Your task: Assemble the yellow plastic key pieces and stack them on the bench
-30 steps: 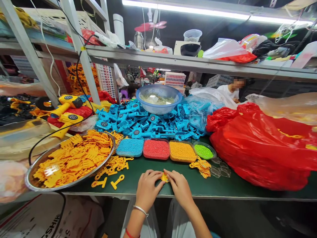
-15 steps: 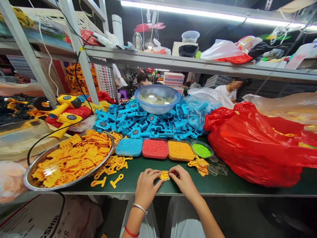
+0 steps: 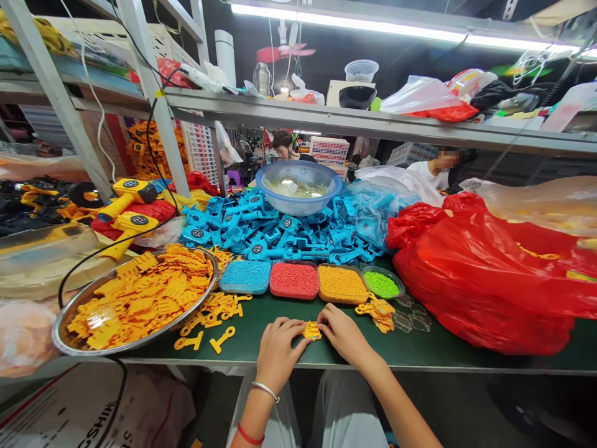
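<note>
Just in front of me, a small yellow plastic piece (image 3: 312, 331) with slots and specks of colour lies low over the green table. My left hand (image 3: 281, 343) has its thumb and fingers closed on the piece's left side. At the right edge, the bent fingertips of my right hand (image 3: 344, 334) pinch against it; any tiny thing between them is hidden. Beyond my hands stand trays of blue beads (image 3: 245, 277), red beads (image 3: 294, 280) and yellow beads (image 3: 342, 284), plus a dish of green beads (image 3: 381, 284).
A metal basin (image 3: 135, 344) heaped with yellow pieces stands left, beside loose yellow T-shaped parts (image 3: 222, 340). More yellow pieces (image 3: 379, 312) and clear covers (image 3: 413, 316) lie right. Behind are blue plastic parts (image 3: 261, 227), a bowl (image 3: 298, 202) and a red bag (image 3: 485, 280).
My right hand has shifted slightly at the piece's right edge, its fingers a little higher. The left hand keeps its hold. The whole view has moved slightly.
</note>
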The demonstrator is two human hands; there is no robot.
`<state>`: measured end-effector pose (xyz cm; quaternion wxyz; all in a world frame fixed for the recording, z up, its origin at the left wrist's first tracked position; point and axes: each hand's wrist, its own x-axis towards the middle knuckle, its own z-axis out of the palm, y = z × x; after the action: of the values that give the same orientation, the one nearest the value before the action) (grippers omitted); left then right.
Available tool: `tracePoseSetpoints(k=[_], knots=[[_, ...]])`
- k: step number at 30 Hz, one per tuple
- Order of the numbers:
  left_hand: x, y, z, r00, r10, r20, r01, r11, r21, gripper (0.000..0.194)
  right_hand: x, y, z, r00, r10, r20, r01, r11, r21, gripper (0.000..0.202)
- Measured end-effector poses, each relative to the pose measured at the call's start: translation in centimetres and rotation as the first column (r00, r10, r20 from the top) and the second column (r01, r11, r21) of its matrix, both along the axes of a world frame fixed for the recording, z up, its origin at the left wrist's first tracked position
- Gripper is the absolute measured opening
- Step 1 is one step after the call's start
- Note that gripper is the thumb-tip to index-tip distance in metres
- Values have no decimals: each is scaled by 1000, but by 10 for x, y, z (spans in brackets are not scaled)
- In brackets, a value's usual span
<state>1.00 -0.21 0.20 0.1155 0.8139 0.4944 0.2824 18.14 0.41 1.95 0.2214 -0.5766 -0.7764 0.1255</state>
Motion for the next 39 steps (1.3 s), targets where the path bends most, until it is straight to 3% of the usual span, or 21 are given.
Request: tracePoseSetpoints(k=[6, 15, 29, 39], knots=[[0, 0, 0, 1000, -2, 17, 2, 1000, -1, 18, 6, 7, 4, 959, 118, 258, -142, 987, 78, 11], [0, -1, 2, 1000, -5, 18, 6, 1000, -16, 17, -2, 20, 11, 891, 259, 374, -306, 949, 72, 11], [0, 0, 2, 1000, -11, 12, 11, 1000, -14, 15, -20, 17, 24, 880, 201, 430, -218, 976, -11, 15], [-1, -2, 5, 1000, -15, 15, 16, 999, -33, 14, -22, 29, 24, 948, 172, 269, -152, 984, -93, 11]])
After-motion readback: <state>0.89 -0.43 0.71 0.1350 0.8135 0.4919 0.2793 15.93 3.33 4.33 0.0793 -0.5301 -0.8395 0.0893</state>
